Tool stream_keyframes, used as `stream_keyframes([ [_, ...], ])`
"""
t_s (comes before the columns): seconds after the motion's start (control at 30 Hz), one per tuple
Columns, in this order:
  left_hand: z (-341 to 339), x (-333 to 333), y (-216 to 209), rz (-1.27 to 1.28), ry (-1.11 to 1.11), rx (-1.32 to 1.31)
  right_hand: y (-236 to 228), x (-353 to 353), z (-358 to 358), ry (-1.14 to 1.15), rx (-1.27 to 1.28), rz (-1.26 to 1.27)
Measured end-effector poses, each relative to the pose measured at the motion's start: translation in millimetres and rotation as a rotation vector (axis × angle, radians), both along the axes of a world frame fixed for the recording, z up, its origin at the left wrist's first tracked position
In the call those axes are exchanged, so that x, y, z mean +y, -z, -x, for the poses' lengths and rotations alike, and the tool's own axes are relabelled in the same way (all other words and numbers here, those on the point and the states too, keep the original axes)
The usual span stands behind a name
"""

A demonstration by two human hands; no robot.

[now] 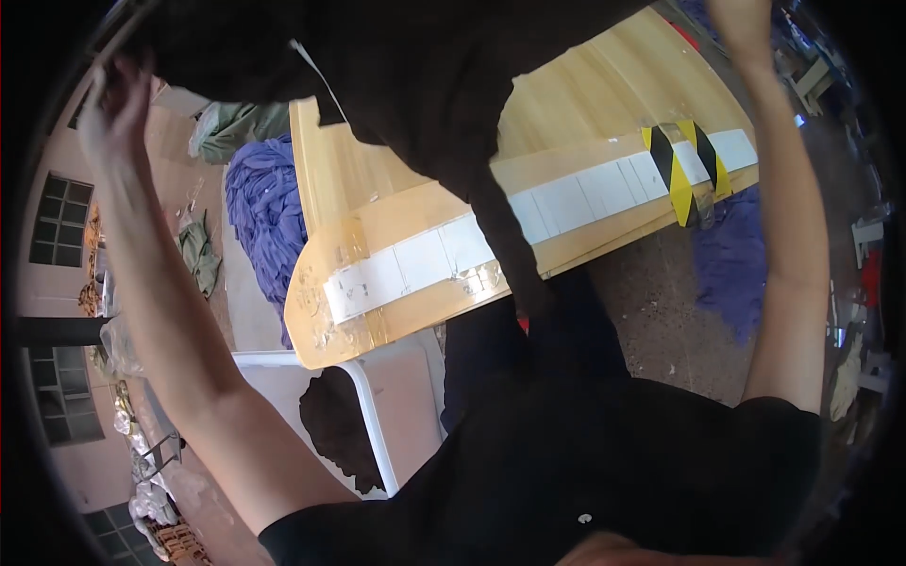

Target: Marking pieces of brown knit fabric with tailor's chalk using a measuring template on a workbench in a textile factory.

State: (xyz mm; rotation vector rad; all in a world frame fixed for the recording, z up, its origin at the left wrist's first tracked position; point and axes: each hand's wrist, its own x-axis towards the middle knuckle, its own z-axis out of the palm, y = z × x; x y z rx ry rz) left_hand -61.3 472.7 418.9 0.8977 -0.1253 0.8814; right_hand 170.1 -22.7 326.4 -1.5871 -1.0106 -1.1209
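A large piece of black cloth (pixel 406 66) is held up across the top of the view. One narrow tail of it hangs down over the table's near edge, and a thin white strip shows on its left part. Raised at the upper left, my left hand (pixel 118 104) has its fingers curled round the cloth's edge. My right hand (pixel 741 24) is raised at the top right; its fingers are cut off by the picture's edge, so what they do is hidden. Below the cloth is a yellowish wooden table (pixel 330 198) bearing a taped-down white marked strip (pixel 566 203).
Yellow-and-black tape (pixel 670 179) wraps the table's near right edge. Purple cloth is heaped (pixel 260 208) beyond the left end; more purple cloth (pixel 731 259) lies at right. A white-framed surface (pixel 368 415) stands near left, with a dark cloth piece (pixel 335 424) on it.
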Motion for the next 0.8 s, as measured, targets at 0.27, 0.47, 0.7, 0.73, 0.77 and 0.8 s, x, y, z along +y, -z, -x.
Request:
stream_keyframes([
  [0.27,24.6,-239.7,284.9,0.553,0.637,1.11,170.5,1.8,53.5,-0.211,0.758,0.395],
  [0.47,-101.0,-254.8,353.0,0.51,0.431,1.038,121.8,23.9,56.9,-0.488,1.086,0.092],
  [0.7,-82.6,-97.1,238.6,0.127,0.148,0.413,125.2,12.2,10.8,-0.364,0.541,-0.056],
  [0.73,-55.6,-95.4,220.6,0.058,0.154,0.482,140.9,3.3,9.0,-0.316,0.567,-0.021],
  [0.77,-29.0,-89.3,218.8,0.036,0.043,0.599,168.6,-0.2,5.0,-0.302,0.618,0.021],
  [0.8,7.6,-68.7,224.2,0.006,-0.008,0.684,182.9,-10.6,9.5,-0.244,0.679,0.127],
])
